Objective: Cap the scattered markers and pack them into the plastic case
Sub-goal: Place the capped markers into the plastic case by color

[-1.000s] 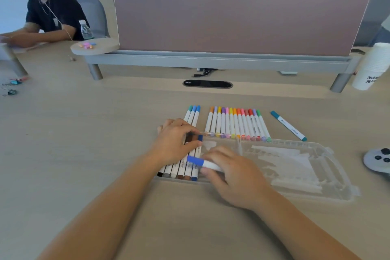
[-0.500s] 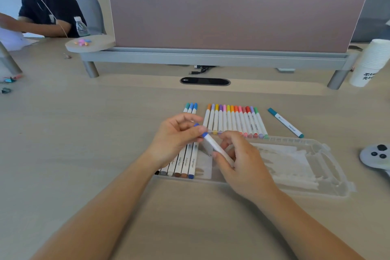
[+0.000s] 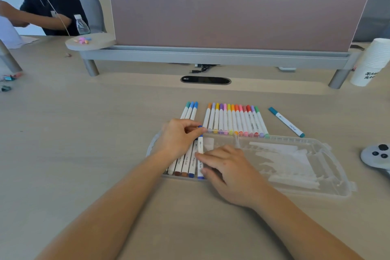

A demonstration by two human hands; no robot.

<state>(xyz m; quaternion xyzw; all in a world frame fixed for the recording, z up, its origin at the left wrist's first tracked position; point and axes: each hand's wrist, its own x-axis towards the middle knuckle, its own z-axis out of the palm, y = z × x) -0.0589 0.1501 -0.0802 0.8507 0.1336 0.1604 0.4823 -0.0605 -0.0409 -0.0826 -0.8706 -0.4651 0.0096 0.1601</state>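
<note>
- Two hands on one dark blue marker: the left hand pinches its capped upper end between thumb and forefinger. The right hand lays nearly straight fingers on the lower barrel and presses it down (thumb not visible).
- This marker lies lengthwise in the left end of the clear plastic case, touching the packed markers beside it. Brown and blue ends show; the left hand partly hides the count.
- White moulded insert shows through the case's right part.
- On the table behind the case: row of capped markers, orange through green, near ends at the far rim.
- Three blue-toned markers lie left of that row, beyond the left hand.
- Lone teal marker lies tilted, apart, right of the row.
- Farther out: white controller at the right edge, stack of paper cups behind it, and desk divider across the back.
</note>
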